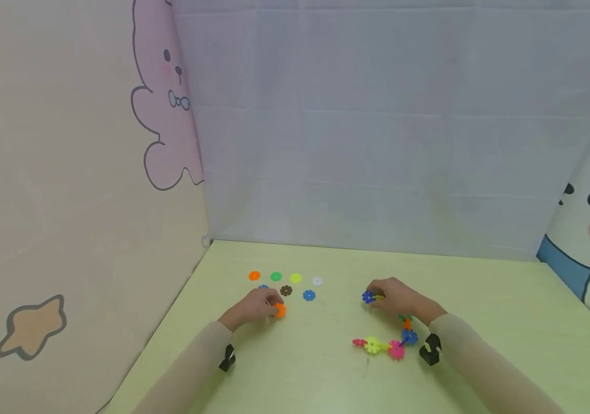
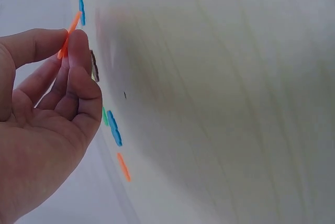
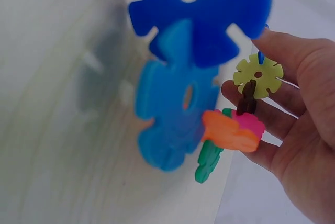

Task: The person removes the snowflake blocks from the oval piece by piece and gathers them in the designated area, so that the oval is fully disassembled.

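Observation:
My left hand [image 1: 257, 305] pinches an orange snowflake disc [image 1: 280, 310] between thumb and fingertips, just above the table. In the left wrist view that disc [image 2: 76, 21] is seen edge-on. On the right, my right hand [image 1: 397, 296] holds one end of a chain of interlocked snowflake discs. A dark blue disc [image 1: 368, 297] sticks out past its fingertips, joined to a yellow disc [image 3: 258, 74] by the fingers. From there the chain curves under the wrist toward me, through orange [image 3: 230, 131] and light blue [image 3: 162, 114] discs, to a pink disc [image 1: 359, 342] at its other end.
Loose discs lie flat near the left hand: orange [image 1: 255, 276], green [image 1: 276, 276], yellow [image 1: 296, 278], white [image 1: 317, 281], brown [image 1: 286, 290] and blue [image 1: 309, 295], with another blue one partly hidden. Cloth walls border the pale table [image 1: 315, 379].

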Tool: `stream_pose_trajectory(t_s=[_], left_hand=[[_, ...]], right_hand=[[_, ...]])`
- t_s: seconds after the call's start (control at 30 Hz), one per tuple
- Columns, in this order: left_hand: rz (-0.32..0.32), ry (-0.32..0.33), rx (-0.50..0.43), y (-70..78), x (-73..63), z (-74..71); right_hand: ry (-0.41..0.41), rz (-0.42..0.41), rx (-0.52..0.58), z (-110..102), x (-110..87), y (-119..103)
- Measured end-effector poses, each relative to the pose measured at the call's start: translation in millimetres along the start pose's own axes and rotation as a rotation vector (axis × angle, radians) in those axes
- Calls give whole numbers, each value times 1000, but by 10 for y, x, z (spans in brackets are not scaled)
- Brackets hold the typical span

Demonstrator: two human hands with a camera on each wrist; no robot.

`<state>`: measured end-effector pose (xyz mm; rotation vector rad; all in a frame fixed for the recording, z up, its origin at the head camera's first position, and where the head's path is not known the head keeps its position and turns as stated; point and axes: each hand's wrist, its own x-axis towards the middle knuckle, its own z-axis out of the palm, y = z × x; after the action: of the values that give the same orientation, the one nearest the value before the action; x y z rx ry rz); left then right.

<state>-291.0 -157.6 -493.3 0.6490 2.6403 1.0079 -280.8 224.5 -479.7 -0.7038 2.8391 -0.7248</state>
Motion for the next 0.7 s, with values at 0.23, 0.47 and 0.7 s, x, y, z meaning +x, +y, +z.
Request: stream_pose_trajectory(t_s=[0.23,0.47,0.7], left_hand=[[-46,28,-40,-130,-76,-77],[-34,69,-69,-191,-100,-109],[-57,99,-67,-217,-93,-92]], right_hand=[[-5,4,-9,11,11,-39],[-9,2,-20,4,-4,-67],[-5,-12,-16,8,-10,-69]])
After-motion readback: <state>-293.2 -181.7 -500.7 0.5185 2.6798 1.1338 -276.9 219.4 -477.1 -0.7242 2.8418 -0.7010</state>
